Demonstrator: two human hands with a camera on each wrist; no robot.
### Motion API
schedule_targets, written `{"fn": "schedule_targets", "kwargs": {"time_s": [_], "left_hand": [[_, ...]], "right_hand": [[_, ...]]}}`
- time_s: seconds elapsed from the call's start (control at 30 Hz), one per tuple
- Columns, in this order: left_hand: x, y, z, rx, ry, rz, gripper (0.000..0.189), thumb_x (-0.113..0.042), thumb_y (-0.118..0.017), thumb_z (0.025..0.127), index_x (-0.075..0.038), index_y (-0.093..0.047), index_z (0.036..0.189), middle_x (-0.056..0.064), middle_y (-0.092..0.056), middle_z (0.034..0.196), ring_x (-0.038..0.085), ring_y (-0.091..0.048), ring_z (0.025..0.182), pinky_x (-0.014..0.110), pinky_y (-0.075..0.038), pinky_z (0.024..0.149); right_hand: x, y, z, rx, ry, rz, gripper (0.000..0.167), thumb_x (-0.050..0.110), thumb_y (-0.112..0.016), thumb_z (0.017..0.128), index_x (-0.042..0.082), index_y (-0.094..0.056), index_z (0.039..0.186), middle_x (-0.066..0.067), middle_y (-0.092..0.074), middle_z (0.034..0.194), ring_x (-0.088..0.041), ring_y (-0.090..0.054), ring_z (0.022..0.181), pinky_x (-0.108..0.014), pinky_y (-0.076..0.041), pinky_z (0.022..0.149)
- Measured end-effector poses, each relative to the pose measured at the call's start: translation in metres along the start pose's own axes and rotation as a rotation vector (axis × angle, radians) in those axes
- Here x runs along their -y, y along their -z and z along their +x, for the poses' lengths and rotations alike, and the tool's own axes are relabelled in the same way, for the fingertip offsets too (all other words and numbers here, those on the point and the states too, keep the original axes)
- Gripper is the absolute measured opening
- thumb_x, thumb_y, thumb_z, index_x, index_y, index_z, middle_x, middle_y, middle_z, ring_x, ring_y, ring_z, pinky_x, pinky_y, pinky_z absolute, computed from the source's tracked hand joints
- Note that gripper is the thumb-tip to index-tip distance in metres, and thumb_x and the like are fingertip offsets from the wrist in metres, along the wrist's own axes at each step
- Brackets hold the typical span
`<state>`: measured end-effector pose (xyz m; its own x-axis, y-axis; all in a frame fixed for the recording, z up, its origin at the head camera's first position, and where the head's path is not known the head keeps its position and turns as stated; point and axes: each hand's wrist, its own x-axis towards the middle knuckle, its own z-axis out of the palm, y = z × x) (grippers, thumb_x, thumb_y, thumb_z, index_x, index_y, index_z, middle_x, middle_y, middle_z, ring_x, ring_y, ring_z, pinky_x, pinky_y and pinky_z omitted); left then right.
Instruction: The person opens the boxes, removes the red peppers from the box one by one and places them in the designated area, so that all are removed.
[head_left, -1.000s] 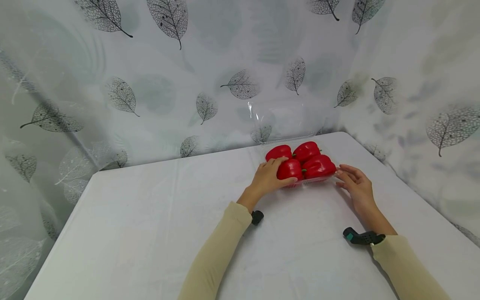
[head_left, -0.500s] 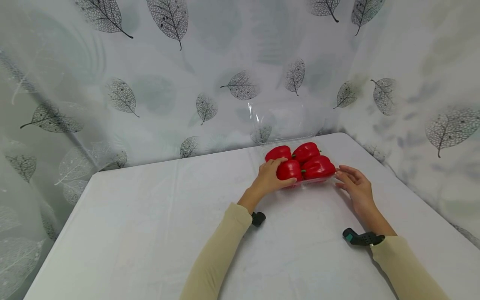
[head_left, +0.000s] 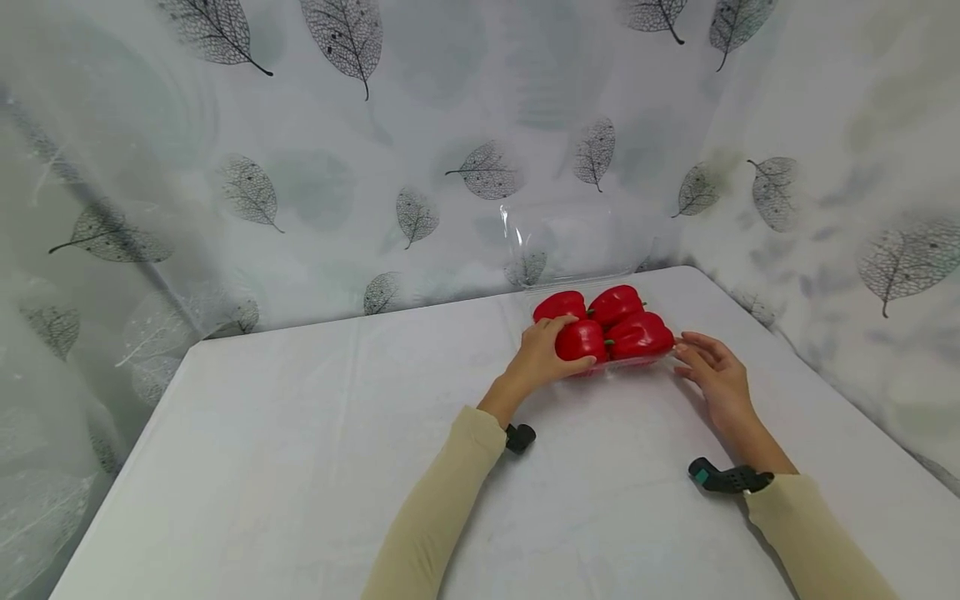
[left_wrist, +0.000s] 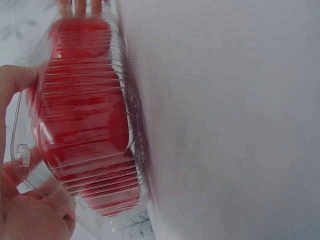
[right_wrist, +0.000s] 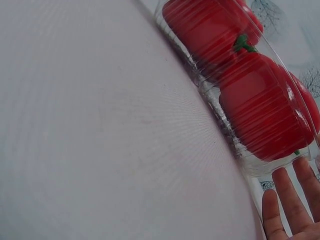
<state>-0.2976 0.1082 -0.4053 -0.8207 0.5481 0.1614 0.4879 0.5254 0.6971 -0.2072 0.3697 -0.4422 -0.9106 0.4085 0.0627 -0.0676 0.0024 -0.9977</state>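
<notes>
Four-lobed detail aside, several red bell peppers sit in a clear plastic clamshell box (head_left: 628, 363) at the table's far right, its lid (head_left: 573, 242) standing raised at the back. My left hand (head_left: 538, 354) holds the front-left bell pepper (head_left: 582, 340), fingers over its top and thumb at its front. In the left wrist view, that thumb reaches over the box's rim. My right hand (head_left: 716, 379) rests its extended fingertips (right_wrist: 281, 175) against the box's right end, beside the front-right bell pepper (head_left: 640, 335). Two more, a back-left bell pepper (head_left: 558, 306) and a back-right bell pepper (head_left: 615, 304), lie behind.
A white cloth covers the table (head_left: 300, 450). Leaf-patterned curtains (head_left: 450, 100) hang behind the table and along both sides. The box stands close to the back edge. Each wrist wears a dark camera band (head_left: 729, 477).
The view shifts very slightly. Both hands, the bell peppers and the box keep their places relative to each other.
</notes>
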Motion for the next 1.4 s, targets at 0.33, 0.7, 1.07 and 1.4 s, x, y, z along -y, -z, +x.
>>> {"fn": "schedule_targets", "kwargs": {"time_s": [0.33,0.7,1.07,1.4], "left_hand": [[0.0006,0.0007,-0.0008,-0.045,-0.037,-0.026,0.065,-0.036,-0.073,0.084,-0.018,-0.047,0.141,0.009,-0.050,0.136,0.027,-0.043,0.127,0.035,-0.054,0.089],[0.0030,0.0021,0.0007,-0.068,-0.049,-0.077,0.066,-0.035,-0.075,0.082,-0.019,-0.048,0.140,0.007,-0.051,0.135,0.026,-0.046,0.125,0.034,-0.054,0.089],[0.0049,-0.0002,-0.0003,-0.076,-0.067,-0.103,0.065,-0.033,-0.076,0.082,-0.019,-0.049,0.138,0.006,-0.052,0.135,0.024,-0.046,0.125,0.033,-0.054,0.088],[0.0087,-0.0012,-0.0001,-0.103,-0.118,-0.135,0.063,-0.029,-0.077,0.082,-0.015,-0.049,0.137,0.004,-0.053,0.135,0.020,-0.047,0.124,0.030,-0.053,0.091]], "right_hand": [[-0.0005,0.0007,0.0012,0.019,0.021,0.015,0.045,0.035,-0.070,0.089,0.018,-0.054,0.127,0.013,-0.059,0.112,0.003,-0.064,0.095,-0.012,-0.052,0.077],[0.0003,0.0005,0.0014,0.018,0.010,-0.002,0.046,0.037,-0.069,0.089,0.019,-0.053,0.128,0.013,-0.058,0.113,0.001,-0.063,0.097,-0.012,-0.052,0.077],[-0.0037,0.0027,0.0020,0.013,0.005,-0.002,0.046,0.037,-0.070,0.089,0.020,-0.053,0.128,0.014,-0.059,0.111,0.003,-0.063,0.095,-0.012,-0.052,0.076],[-0.0036,0.0028,0.0019,0.028,0.033,0.000,0.043,0.034,-0.069,0.090,0.019,-0.053,0.127,0.014,-0.059,0.111,0.002,-0.063,0.095,-0.012,-0.053,0.076]]}}
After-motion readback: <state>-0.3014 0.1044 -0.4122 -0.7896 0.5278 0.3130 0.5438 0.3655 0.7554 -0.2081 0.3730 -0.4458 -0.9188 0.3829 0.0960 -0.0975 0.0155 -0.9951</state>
